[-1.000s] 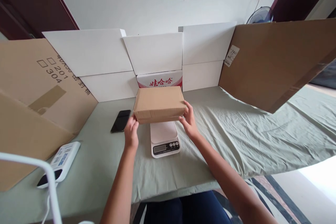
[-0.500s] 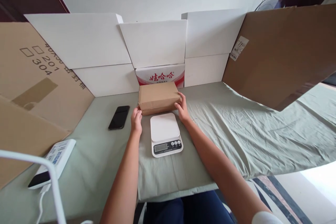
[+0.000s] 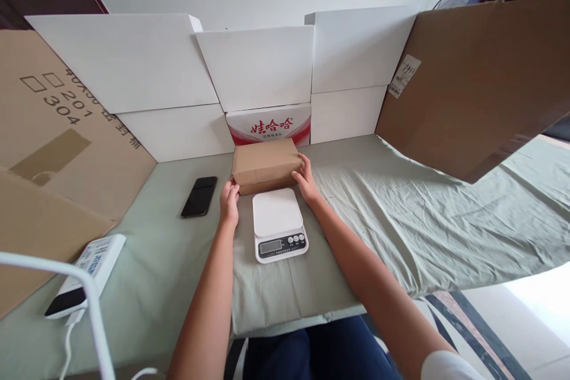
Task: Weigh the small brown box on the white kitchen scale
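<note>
In the head view, we hold a small brown cardboard box (image 3: 267,160) by its ends, just beyond a kitchen scale (image 3: 278,214) and in front of a glossy carton printed in red (image 3: 269,124). The box is a low, flat-topped block with matte sides and crisp edges. Our left hand (image 3: 230,202) clasps its near left corner, fingers pressed close together. Our right hand (image 3: 306,181) pinches the right end, the thumb on the front face and apart from fingers bent around the side. The scale, smooth white plastic with rounded corners, shows a bare square plate above a dark strip of buttons and a small rectangular display. Beneath lies a grey-green cloth (image 3: 467,231), flatter near us and rippled with creases to the right. A slim, glossy black phone (image 3: 199,196) rests left of the box. Smooth white cartons (image 3: 258,68) form a wall behind, flanked by broad brown cardboard panels (image 3: 476,83). A white curved tube (image 3: 66,269) arches at lower left.
</note>
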Available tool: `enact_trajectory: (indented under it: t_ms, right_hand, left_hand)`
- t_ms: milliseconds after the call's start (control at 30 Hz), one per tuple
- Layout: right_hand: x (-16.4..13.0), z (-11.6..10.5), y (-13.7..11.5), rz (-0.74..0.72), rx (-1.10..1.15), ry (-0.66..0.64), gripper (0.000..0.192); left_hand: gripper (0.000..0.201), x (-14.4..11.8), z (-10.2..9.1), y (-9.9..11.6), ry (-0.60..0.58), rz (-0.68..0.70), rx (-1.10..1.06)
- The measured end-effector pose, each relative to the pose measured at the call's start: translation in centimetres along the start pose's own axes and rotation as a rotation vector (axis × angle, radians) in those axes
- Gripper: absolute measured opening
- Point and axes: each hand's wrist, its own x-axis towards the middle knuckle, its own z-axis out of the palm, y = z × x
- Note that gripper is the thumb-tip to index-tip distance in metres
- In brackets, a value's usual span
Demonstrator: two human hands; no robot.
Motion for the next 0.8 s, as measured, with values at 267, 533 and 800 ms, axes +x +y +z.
enact_trajectory:
  t_ms: [267, 533, 800]
  right_hand:
    - [-0.4, -4.2, -0.8, 0.016, -0.078, 0.213, 0.082]
    - [-0.5, -3.3, 0.0, -0.048, -0.164, 0.179, 0.079]
    - [-0.8, -2.3, -0.3, 0.0, -0.087, 0.047, 0.077]
  left_hand:
    - [0.063, -0.3, -2.9, 2.9, 0.246, 0.132, -0.117]
    - [0.062, -1.2, -2.5, 3.4, 0.199, 0.141, -0.108]
    - [0.061, -1.1, -0.8, 1.6, -0.007, -0.025, -0.011]
